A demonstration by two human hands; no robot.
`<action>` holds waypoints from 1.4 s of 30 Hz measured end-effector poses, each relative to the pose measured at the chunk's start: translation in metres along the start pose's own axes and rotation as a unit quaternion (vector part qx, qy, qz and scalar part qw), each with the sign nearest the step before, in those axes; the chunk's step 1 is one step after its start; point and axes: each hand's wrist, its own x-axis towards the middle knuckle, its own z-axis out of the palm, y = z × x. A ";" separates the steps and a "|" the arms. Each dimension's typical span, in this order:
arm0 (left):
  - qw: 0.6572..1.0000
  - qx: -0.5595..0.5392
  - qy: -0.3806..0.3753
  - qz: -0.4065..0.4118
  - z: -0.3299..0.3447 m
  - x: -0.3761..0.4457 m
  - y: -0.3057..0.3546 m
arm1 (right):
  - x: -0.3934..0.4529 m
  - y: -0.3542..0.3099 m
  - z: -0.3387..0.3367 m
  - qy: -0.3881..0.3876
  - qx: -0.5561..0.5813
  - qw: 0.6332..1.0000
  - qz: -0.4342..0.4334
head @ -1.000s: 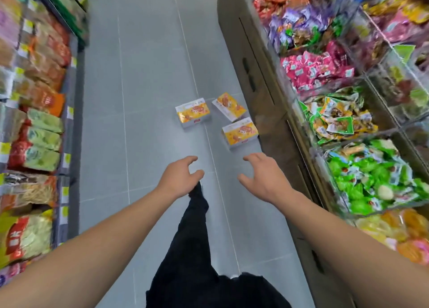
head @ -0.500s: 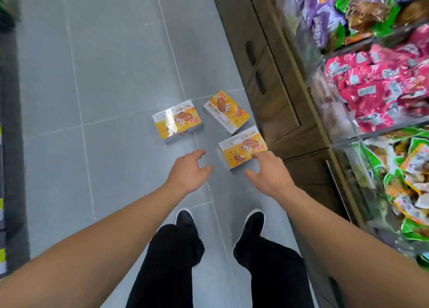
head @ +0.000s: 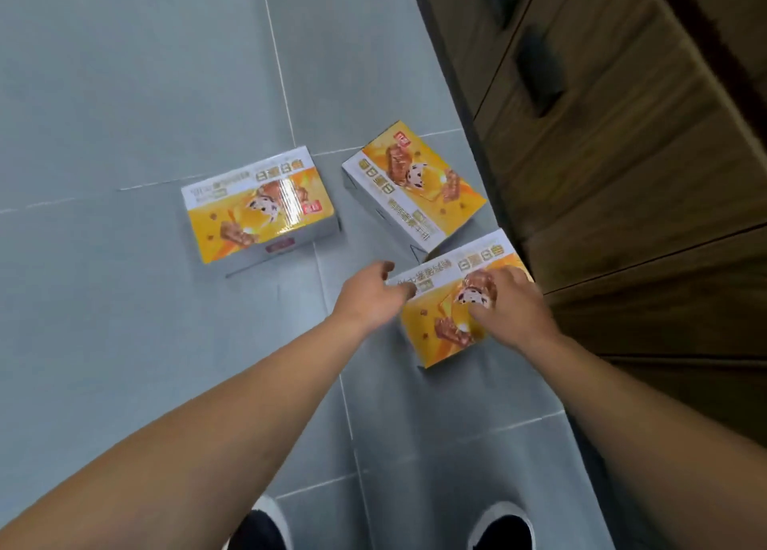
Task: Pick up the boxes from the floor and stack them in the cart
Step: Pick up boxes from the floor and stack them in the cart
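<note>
Three orange-and-white snack boxes lie flat on the grey tiled floor. The nearest box (head: 440, 321) lies by the cabinet base. My left hand (head: 369, 296) touches its left edge with thumb and fingers apart. My right hand (head: 510, 304) rests on its top right part, fingers spread toward the far edge. The box is still flat on the floor. A second box (head: 257, 213) lies to the left, apart from both hands. The third box (head: 415, 184) lies turned at an angle just beyond the nearest one. No cart is in view.
A dark wooden cabinet (head: 622, 155) with drawer handles runs along the right side, close to the nearest box. My two shoes (head: 261, 529) (head: 502, 529) stand at the bottom edge. Grey tiled floor (head: 124, 93) stretches left and ahead.
I have bent down and moved closer, so the boxes look larger. Both hands went forward from open air onto the nearest box, left at its edge and right on its top.
</note>
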 end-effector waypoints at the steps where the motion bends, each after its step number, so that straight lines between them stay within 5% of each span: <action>1: 1.000 0.009 -0.001 0.002 0.009 0.016 -0.006 | 0.016 0.007 0.010 0.010 -0.004 1.000 0.007; 7: 0.998 0.051 -0.001 -0.031 0.039 0.053 -0.040 | 0.036 0.026 0.057 0.054 -0.070 0.996 0.024; 12: 0.994 -0.056 -0.005 -0.096 0.031 0.051 -0.069 | 0.008 -0.007 0.082 0.043 -0.079 0.996 0.000; 16: 0.980 -0.145 0.005 -0.139 0.010 0.056 -0.087 | 0.022 -0.012 0.062 0.070 0.021 0.997 0.031; 20: 0.968 -0.183 -0.053 -0.165 0.015 0.047 -0.095 | 0.031 0.004 0.061 -0.061 0.154 0.977 0.135; 27: 0.954 -0.262 -0.063 -0.131 0.015 0.023 -0.097 | 0.012 -0.007 0.061 -0.006 0.175 0.970 0.171; 34: 0.928 -0.330 -0.090 -0.149 -0.029 -0.061 -0.075 | -0.061 -0.032 -0.002 -0.013 0.206 0.965 0.162; 42: 0.890 -0.403 -0.070 -0.199 -0.123 -0.230 0.019 | -0.219 -0.095 -0.161 0.041 0.266 0.953 0.138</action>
